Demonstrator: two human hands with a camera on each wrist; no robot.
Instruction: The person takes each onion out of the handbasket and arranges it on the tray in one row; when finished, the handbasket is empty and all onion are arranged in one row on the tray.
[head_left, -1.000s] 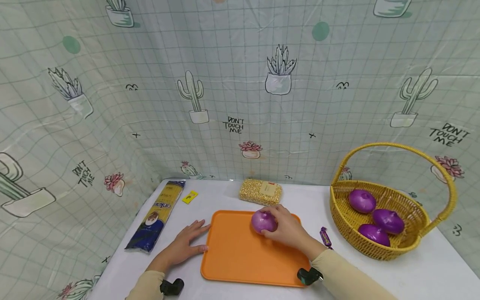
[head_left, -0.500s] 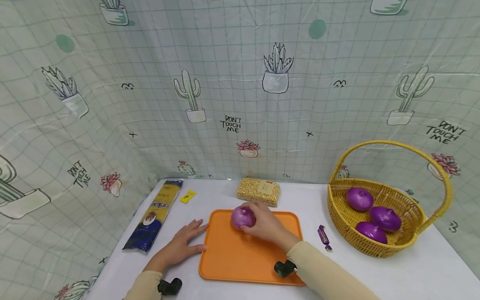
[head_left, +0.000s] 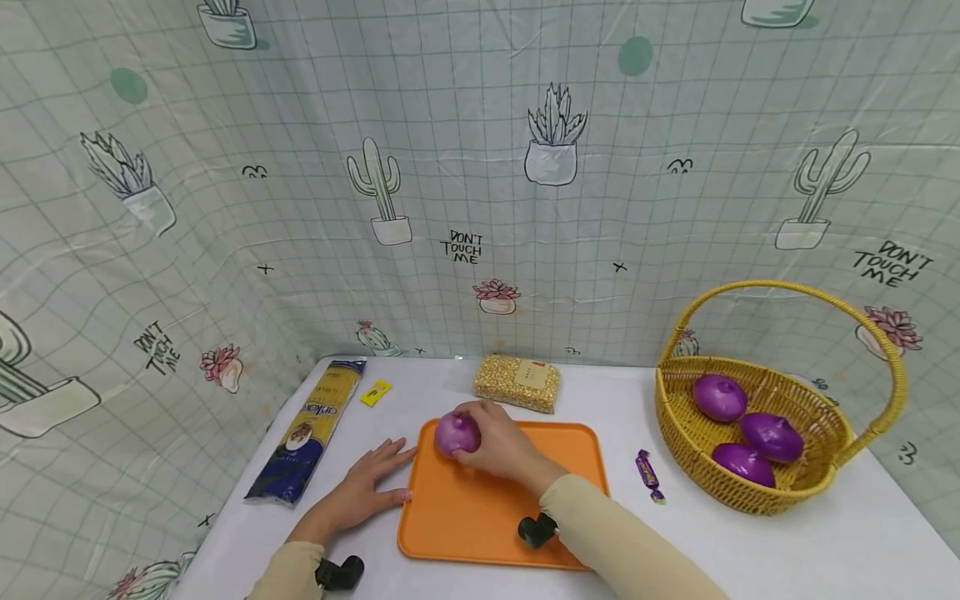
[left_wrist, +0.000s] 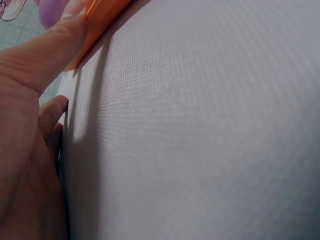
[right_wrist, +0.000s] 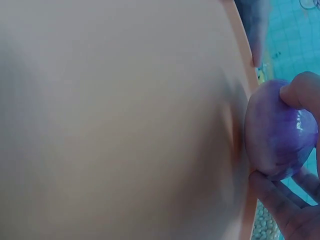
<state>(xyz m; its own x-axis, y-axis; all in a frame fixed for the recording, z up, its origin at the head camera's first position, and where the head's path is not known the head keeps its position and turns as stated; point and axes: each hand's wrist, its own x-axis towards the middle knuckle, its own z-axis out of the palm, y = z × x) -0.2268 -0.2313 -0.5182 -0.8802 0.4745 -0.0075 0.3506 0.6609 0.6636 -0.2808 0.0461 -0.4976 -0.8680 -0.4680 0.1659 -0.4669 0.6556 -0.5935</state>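
1. One purple onion (head_left: 453,437) is over the far left corner of the orange tray (head_left: 480,529); I cannot tell whether its underside rests there.
2. The right hand (head_left: 495,443) grips that onion, thumb and fingers on opposite sides of it, with the forearm crossing above the tray.
3. The left hand (head_left: 366,485) lies apart from the right, fingers spread on the white table (head_left: 607,396), its thumb touching the tray's left edge.
4. Three more purple onions (head_left: 772,438) sit inside a yellow wicker basket (head_left: 705,472) with a tall arched handle, well to the right of the tray.
5. Between tray and basket lies a purple wrapped candy (head_left: 649,477).
6. Beyond the tray's far edge is a clear bag of yellow kernels (head_left: 501,379) with a pale label.
7. Left of the left hand lies a long yellow-and-blue pasta packet (head_left: 306,433), set slantwise; a small yellow packet (head_left: 376,392) is just beside its far end.
8. Behind everything hangs a checked, cactus-printed sheet (head_left: 465,108).
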